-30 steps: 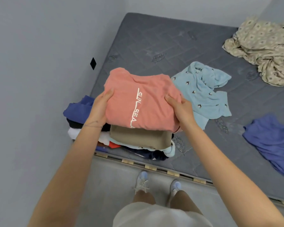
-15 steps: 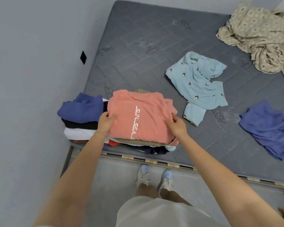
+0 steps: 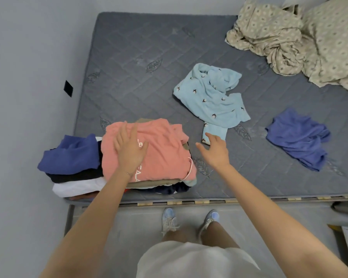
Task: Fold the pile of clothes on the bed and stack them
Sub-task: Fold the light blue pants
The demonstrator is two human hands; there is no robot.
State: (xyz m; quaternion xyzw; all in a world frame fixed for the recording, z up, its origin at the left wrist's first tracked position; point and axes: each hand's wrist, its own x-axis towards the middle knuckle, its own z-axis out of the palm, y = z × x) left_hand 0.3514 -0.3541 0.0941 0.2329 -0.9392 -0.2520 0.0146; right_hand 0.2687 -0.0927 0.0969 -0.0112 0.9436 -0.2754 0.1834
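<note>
Our left hand (image 3: 130,151) spreads flat to settle the pink shirt (image 3: 161,149) (mid-left stack); right hand (image 3: 214,150) reaches out spread and empty.

Bare forearms, a thin bracelet (image 3: 127,173) at the left wrist, light beige shorts (image 3: 191,259), pale blue-grey laced sneakers (image 3: 170,219).

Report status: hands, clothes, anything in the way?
Left hand open, flat over folded pink shirt atop stack. Right hand open, empty, nearing crumpled light-blue garment. Path clear.
</note>
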